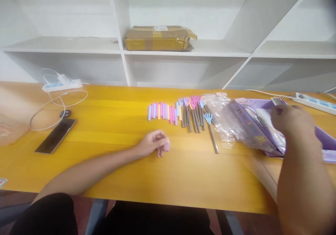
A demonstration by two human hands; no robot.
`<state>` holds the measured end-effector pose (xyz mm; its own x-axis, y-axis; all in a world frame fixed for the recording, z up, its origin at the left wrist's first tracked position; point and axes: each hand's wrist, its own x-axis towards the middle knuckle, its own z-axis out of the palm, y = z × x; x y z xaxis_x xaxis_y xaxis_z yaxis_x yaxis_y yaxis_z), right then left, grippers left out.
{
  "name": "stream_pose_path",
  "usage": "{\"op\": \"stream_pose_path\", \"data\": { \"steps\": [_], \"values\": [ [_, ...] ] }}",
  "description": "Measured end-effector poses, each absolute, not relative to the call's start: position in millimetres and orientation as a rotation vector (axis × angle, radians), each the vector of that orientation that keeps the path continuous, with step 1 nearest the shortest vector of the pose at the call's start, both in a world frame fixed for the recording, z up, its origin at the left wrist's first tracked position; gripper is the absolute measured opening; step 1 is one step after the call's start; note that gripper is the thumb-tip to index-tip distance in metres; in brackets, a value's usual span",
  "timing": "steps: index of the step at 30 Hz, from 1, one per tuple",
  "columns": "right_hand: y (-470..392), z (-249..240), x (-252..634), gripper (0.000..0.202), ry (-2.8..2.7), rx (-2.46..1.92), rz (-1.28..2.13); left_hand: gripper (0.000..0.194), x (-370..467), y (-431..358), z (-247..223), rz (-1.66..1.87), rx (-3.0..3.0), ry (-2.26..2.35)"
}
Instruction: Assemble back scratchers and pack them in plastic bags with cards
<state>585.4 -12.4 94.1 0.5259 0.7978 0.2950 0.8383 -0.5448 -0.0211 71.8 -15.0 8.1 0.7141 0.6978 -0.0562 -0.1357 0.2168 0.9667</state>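
My left hand (154, 144) is closed around a small pink-purple piece (166, 146) over the middle of the table. At the right, my right hand (287, 118) is over a purple box (325, 137) with packaged items in it; its fingers are blurred and what they hold, if anything, cannot be made out. A row of pastel sticks (164, 111) lies beyond my left hand. Beside them lie several metal rods with coloured hand-shaped tips (194, 114). One rod with a blue tip (213, 137) lies apart, nearer to me.
Clear plastic bags (223, 118) lie between the rods and the box. At the left are a phone (55, 136), a black mouse (65, 113) and a power strip (62, 85) with white cables. Another power strip (317, 104) is at the right. A taped carton (159, 39) sits on the shelf.
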Motion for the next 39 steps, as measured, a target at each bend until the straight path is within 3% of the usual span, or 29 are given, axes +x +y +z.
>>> {"op": "stream_pose_path", "data": {
  "steps": [5,10,15,20,24,32,39],
  "values": [
    [-15,89,481,0.032,-1.757,-2.390,-0.003,0.034,71,-17,7,0.608,1.225,0.547],
    [-16,57,431,0.026,-1.850,-2.331,-0.044,0.013,63,-13,5,0.639,1.360,0.603],
    [-18,36,430,0.034,-1.971,-2.417,-0.075,0.003,38,37,10,0.820,2.311,0.797],
    [-17,31,431,0.051,-2.013,-2.574,-0.025,0.027,20,79,15,0.987,2.543,1.379],
    [-20,29,430,0.052,-2.067,-2.551,-0.021,0.040,21,81,12,0.846,2.572,1.389],
    [-19,33,429,0.050,-2.139,-2.560,0.043,0.023,24,80,11,0.709,2.676,1.270],
    [-18,34,428,0.046,-2.068,-2.569,0.038,0.019,24,83,9,0.708,2.692,1.255]
  ]
}}
